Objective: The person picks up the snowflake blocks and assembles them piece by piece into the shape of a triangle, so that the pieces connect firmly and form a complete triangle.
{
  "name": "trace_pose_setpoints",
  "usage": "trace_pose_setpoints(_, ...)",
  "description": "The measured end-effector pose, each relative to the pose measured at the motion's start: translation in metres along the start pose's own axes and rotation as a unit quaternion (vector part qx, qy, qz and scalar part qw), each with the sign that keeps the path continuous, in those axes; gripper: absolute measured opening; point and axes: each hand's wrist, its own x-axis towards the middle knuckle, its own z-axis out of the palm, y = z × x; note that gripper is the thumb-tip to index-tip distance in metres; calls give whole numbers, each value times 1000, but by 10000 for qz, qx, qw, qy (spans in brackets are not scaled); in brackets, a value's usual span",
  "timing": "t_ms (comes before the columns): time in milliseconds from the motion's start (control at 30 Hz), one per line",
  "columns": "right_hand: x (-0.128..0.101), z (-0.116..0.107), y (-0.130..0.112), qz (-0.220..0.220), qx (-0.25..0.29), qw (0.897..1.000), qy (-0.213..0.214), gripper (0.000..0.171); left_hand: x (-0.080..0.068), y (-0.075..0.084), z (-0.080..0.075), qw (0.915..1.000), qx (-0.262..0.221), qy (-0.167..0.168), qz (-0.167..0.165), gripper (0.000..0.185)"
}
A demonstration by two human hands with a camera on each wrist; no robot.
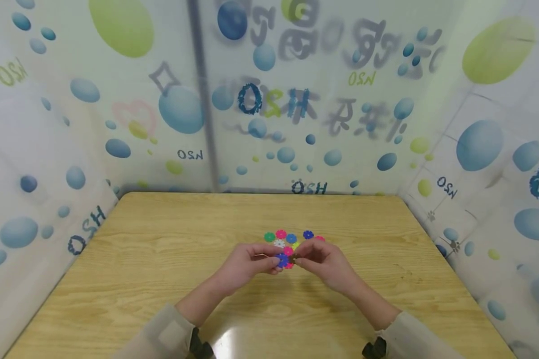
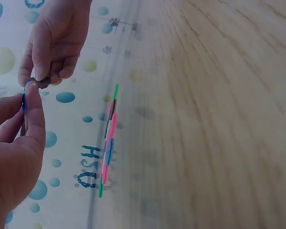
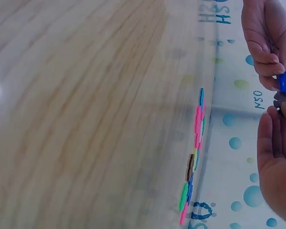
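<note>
- Two sleeves (image 1: 161, 331) entered from the near edge, forearms angled inward over the tabletop (image 1: 161, 259).
- The left hand (image 1: 244, 264) pinched a blue disc (image 1: 282, 259) between thumb and fingertips, held just above the wood.
- The right hand (image 1: 323, 262) pinched a dark disc (image 3: 282, 99) the same way; its edge touched the blue disc where the two hands met.
- Just behind the hands, more discs (image 1: 292, 238) lay flat in a loose cluster: green, pink, blue, white and yellow, some touching.
- From the wrist views the cluster showed edge-on as a thin coloured line.
- Bubble-printed walls (image 1: 49, 149) closed in the tabletop on three sides.
</note>
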Motion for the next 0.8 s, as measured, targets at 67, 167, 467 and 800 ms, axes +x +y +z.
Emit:
trace_pose_setpoints(67,0,2,-1,-24,13,10000,-2,13,0,1,0,10000,46,-15,-19,37)
trace_pose_setpoints(167,-1,4,-3,-82,37,10000,11,13,-1,2,1,9996,265,40,-22,41)
trace_pose_setpoints(467,-3,9,-5,-64,-105,9995,300,12,-3,5,4,9984,493,256,143,39)
trace_pose_setpoints(800,-5,10,-5,-178,-241,9981,533,6,-4,2,4,9973,632,64,359,36)
